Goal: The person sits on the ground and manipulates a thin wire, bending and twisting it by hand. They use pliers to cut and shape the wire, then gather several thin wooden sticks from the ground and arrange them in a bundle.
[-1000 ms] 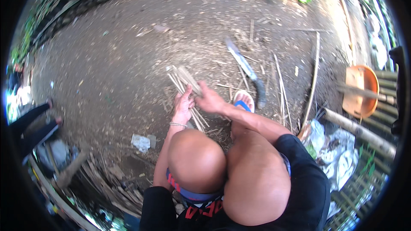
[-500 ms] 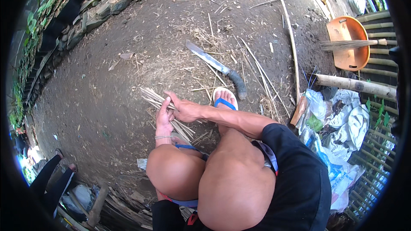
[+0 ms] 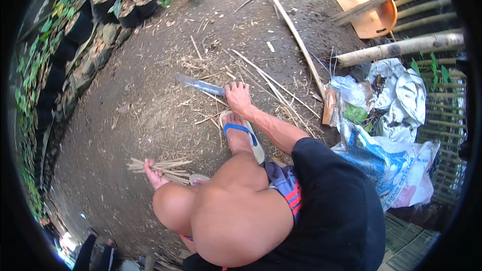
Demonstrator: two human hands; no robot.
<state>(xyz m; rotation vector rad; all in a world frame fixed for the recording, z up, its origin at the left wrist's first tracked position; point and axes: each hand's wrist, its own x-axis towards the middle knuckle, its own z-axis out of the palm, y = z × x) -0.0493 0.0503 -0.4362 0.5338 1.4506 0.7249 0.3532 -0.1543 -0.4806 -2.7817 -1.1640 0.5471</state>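
Note:
A bundle of thin split bamboo sticks is gripped in my left hand, low beside my left knee. My right hand is closed over the handle of a machete lying on the soil just beyond my sandalled right foot. Its blade points to the left; the handle is mostly hidden under my fingers. Loose strips and shavings lie around the blade.
Long bamboo strips and a pole lie to the right. Farther right are plastic sacks, an orange dustpan and a stick broom. Black plant pots line the far left. Another person's legs show at lower left.
My right hand has left the stick bundle and reached forward onto the machete's handle. My left hand has drawn the sticks back toward my left knee. The view has shifted too.

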